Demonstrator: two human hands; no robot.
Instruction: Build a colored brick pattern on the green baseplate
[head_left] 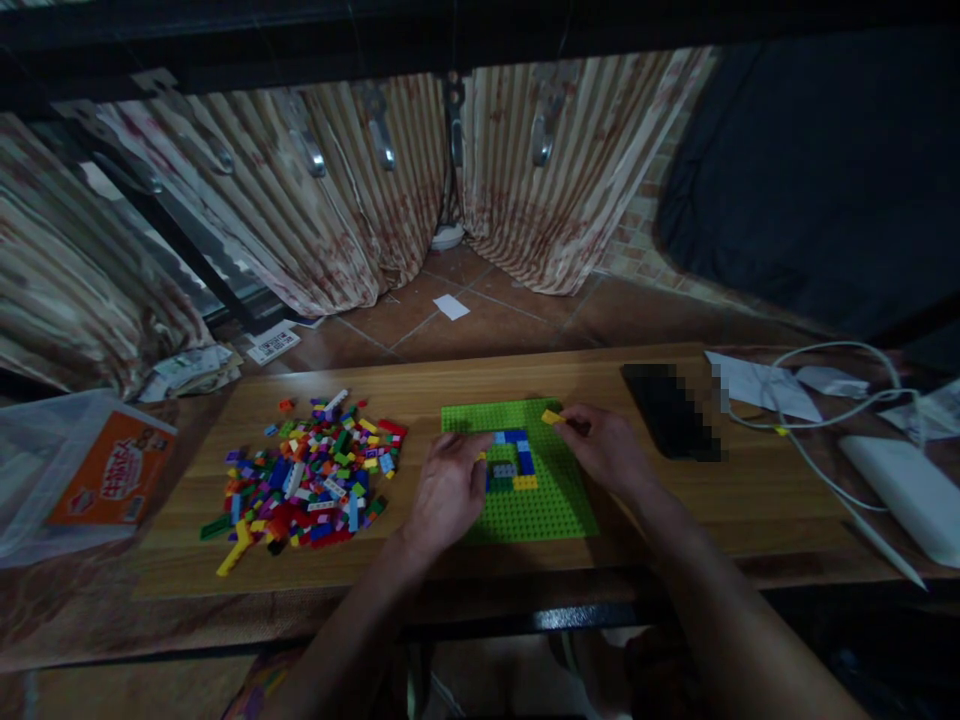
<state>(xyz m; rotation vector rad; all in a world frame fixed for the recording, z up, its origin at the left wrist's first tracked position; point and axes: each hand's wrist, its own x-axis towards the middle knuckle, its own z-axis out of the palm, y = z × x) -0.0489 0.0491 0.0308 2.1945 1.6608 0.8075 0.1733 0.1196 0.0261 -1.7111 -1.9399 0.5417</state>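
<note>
Two fingers (571, 424) of the right hand (609, 450) pinch a small yellow brick (552, 417) just above the upper right corner of the green baseplate (544, 510), near the centre of the frame. The left hand (448, 490) rests on the plate's left edge, its fingers loosely curled and pressing down, grasping nothing. Between the two hands sits a low ring of bricks (512, 460), blue along the top and right, yellow at the lower right, grey in the middle. The baseplate lies flat on the wooden tabletop (660, 510). To the left of centre spreads a loose pile of mixed bricks (307, 480). Right of the plate lies a dark phone (667, 410), and farther right a white cable (825, 400). At the far left edge stands a clear bag with an orange leaflet (105, 470).
</note>
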